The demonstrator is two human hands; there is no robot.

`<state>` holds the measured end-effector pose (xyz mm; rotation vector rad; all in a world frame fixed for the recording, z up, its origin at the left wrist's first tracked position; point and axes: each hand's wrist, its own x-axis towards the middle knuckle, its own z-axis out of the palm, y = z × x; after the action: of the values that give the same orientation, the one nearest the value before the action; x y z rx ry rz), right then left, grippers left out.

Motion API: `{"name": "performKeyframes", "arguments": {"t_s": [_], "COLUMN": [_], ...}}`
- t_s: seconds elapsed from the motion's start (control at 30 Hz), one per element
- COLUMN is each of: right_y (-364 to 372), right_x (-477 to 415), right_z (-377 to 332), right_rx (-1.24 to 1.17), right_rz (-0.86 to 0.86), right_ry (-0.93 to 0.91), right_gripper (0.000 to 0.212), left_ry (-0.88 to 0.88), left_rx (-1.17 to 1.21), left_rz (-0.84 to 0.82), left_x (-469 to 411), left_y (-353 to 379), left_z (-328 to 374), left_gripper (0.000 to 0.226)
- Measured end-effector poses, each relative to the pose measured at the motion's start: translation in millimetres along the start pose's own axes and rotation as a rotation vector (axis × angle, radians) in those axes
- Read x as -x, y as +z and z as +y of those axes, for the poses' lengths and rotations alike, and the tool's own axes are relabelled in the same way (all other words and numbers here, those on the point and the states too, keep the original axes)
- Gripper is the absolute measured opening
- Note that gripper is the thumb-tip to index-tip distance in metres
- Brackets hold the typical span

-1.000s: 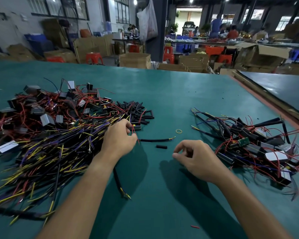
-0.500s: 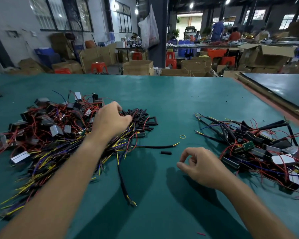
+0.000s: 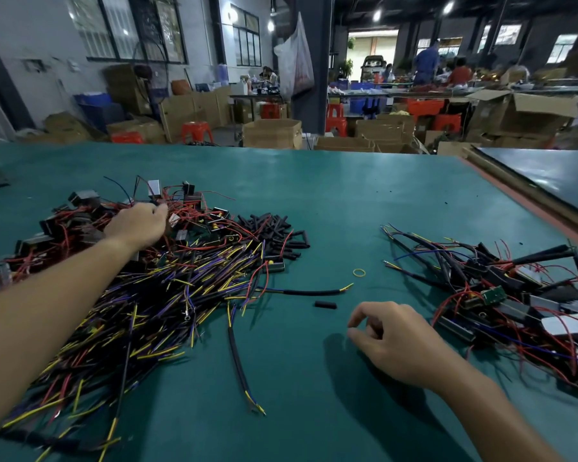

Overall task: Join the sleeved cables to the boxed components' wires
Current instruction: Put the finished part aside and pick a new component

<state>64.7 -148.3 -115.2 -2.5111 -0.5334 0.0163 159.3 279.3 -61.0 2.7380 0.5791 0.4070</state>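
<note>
Worktop (image 3: pixel 331 201) open between cable heap (image 3: pixel 167 295) and right-hand heap (image 3: pixel 501 295), through to its far edge. Left hand (image 3: pixel 137 228): fingers buried among boxed components (image 3: pixel 84 197); grip indeterminate. Right hand (image 3: pixel 392 341) loosely curled, holding nothing.

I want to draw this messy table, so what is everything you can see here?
table: one, teal, underneath everything.
sleeved cables: big pile, black with yellow and purple ends, near left.
boxed components: many, black and grey with red wires, far left.
short tubes: a heap, black, right of the components.
loose cables: two, black, table middle.
tube piece: one, black, beside them.
rubber band: one, yellow, table middle.
mixed heap: one, black, red and blue, right side.
cardboard boxes: many, brown, behind the table.
stools: several, red, among them.
left hand: one, on the boxed components.
right hand: one, loosely curled, empty, near right.
</note>
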Motion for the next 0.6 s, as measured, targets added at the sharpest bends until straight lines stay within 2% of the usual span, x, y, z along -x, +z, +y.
{"name": "performKeyframes", "arguments": {"t_s": [0.17, 0.2, 0.3, 0.33, 0.37, 0.47, 0.6], "right_y": [0.8, 1.0, 0.8, 0.5, 0.3, 0.0, 0.5], "right_x": [-0.3, -0.2, 0.4, 0.5, 0.8, 0.7, 0.4], "right_z": [-0.1, -0.1, -0.5, -0.9, -1.3, -1.8, -1.1], "right_rx": [-0.006, -0.007, -0.01, -0.014, -0.016, -0.005, -0.013], "right_rz": [-0.004, -0.009, -0.017, -0.018, -0.018, -0.013, -0.013], "right_ry": [0.014, 0.017, 0.021, 0.021, 0.019, 0.009, 0.015], "right_gripper": [0.014, 0.014, 0.014, 0.013, 0.013, 0.013, 0.012], "left_ry": [-0.033, -0.044, -0.054, -0.041, -0.009, 0.059, -0.016], "left_rx": [-0.081, -0.103, -0.175, -0.168, -0.131, -0.026, 0.116], "left_rz": [0.099, 0.078, -0.069, -0.089, -0.093, -0.029, 0.142], "left_x": [5.2, 5.3, 1.4, -0.4, -2.3, -4.7, 1.1], "left_y": [5.9, 6.9, 9.3, 11.0, 13.8, 20.1, 20.3], "left_z": [4.1, 5.5, 3.6, 2.0, 0.9, 5.0, 18.8], "left_gripper": [0.005, 0.016, 0.07, 0.076, 0.074, 0.041, 0.027]}}
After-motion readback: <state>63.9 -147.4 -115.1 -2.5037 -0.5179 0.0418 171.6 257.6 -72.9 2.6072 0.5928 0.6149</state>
